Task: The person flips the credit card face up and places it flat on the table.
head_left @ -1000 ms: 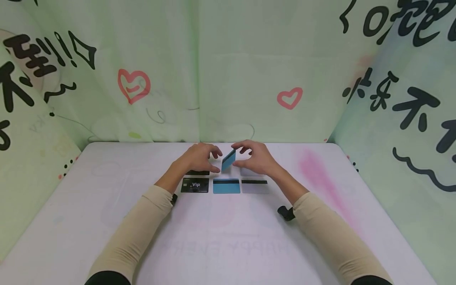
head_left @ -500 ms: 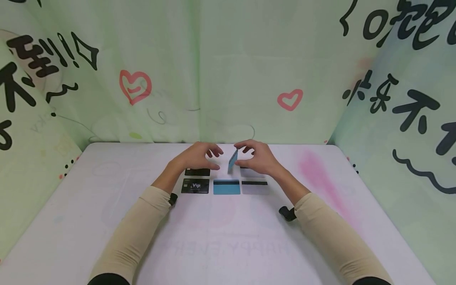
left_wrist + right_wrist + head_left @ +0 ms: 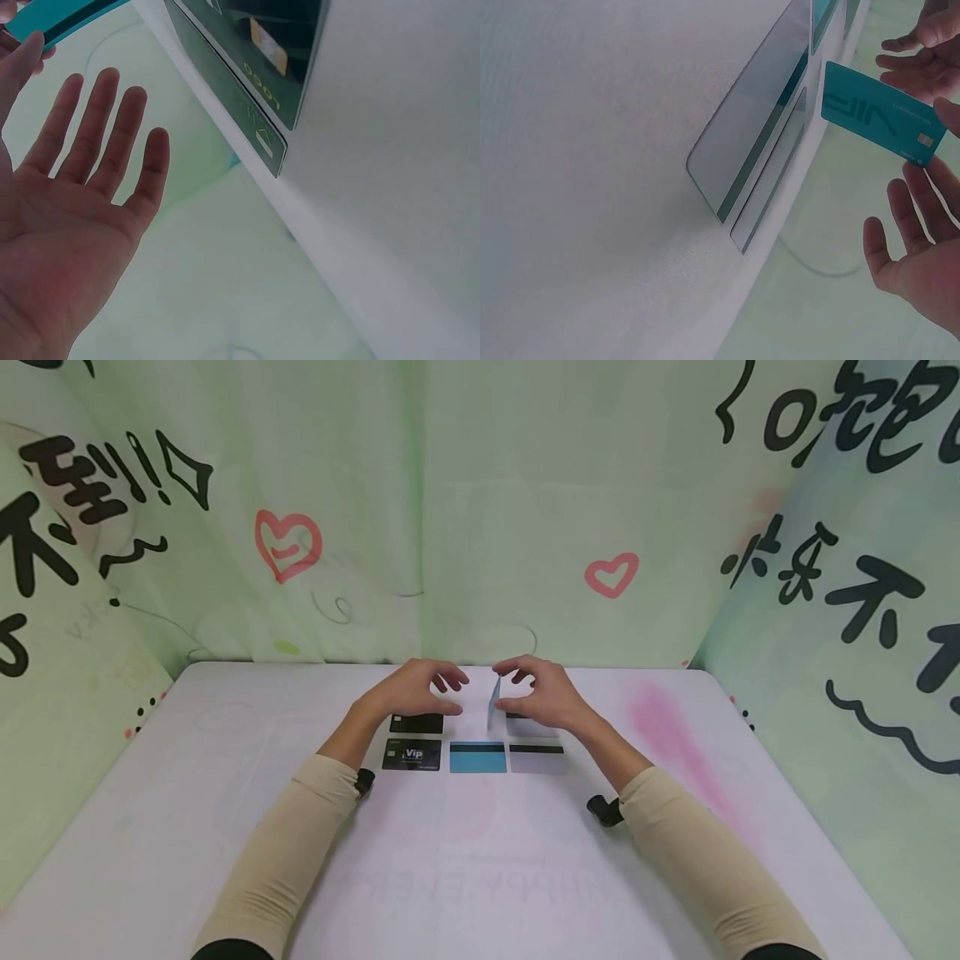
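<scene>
My right hand [image 3: 538, 692] pinches a blue plastic bank card [image 3: 493, 702] by opposite edges, thumb against fingertip. The card is upright above the table, nearly edge-on in the head view. Its lettered, chipped face shows in the right wrist view [image 3: 881, 112]. To the left, apart from the card, my left hand [image 3: 420, 689] hovers with relaxed, spread fingers and nothing in them. Below it lies a partly covered black card [image 3: 417, 724]. A pale card [image 3: 528, 725] lies partly under the right hand. The front row holds a black Vip card [image 3: 412, 755], a blue card [image 3: 477, 757] and another pale card [image 3: 536, 759].
A white table [image 3: 465, 877] with a pink smear [image 3: 678, 739] at right carries the cards. Its far edge meets a pale green cloth backdrop [image 3: 480, 510] with hearts and black writing. Cloth also stands at both sides.
The held blue card has shifted slightly right and turned from showing its striped face to nearly edge-on. The left hand stays almost still, leaving a wider gap to the card.
</scene>
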Action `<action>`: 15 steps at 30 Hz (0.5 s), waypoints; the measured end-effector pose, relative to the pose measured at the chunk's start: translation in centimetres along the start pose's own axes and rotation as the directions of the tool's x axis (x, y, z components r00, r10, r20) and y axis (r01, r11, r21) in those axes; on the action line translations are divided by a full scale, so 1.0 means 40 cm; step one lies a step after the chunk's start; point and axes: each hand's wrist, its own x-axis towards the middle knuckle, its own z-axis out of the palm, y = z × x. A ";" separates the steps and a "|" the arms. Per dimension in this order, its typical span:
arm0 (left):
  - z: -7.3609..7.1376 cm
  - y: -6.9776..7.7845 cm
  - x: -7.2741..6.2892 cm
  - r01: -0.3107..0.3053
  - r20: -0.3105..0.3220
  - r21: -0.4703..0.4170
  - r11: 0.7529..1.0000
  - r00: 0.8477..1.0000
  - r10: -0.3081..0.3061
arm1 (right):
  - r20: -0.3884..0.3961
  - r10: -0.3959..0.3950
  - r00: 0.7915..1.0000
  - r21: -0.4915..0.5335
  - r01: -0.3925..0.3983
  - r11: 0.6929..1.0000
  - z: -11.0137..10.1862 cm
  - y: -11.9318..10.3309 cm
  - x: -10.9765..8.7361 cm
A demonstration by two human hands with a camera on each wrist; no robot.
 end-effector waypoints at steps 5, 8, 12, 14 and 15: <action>0.003 -0.004 0.001 -0.004 -0.007 -0.002 1.000 1.000 0.004 | 0.010 0.009 1.000 -0.017 -0.009 1.000 0.004 -0.005 0.000; 0.003 -0.002 0.000 -0.003 -0.009 -0.011 1.000 1.000 0.003 | 0.008 0.017 1.000 -0.024 -0.017 1.000 0.006 -0.007 0.001; 0.003 -0.001 0.000 -0.001 -0.013 -0.014 1.000 1.000 0.001 | 0.008 0.023 1.000 -0.030 -0.023 0.999 0.009 -0.005 0.005; 0.003 -0.001 0.001 -0.003 -0.013 -0.018 1.000 1.000 0.003 | 0.009 0.030 1.000 -0.030 -0.030 0.999 0.011 -0.003 0.007; 0.004 -0.001 0.001 -0.005 -0.011 -0.018 1.000 1.000 0.005 | 0.010 0.033 0.999 -0.030 -0.033 0.999 0.011 -0.003 0.007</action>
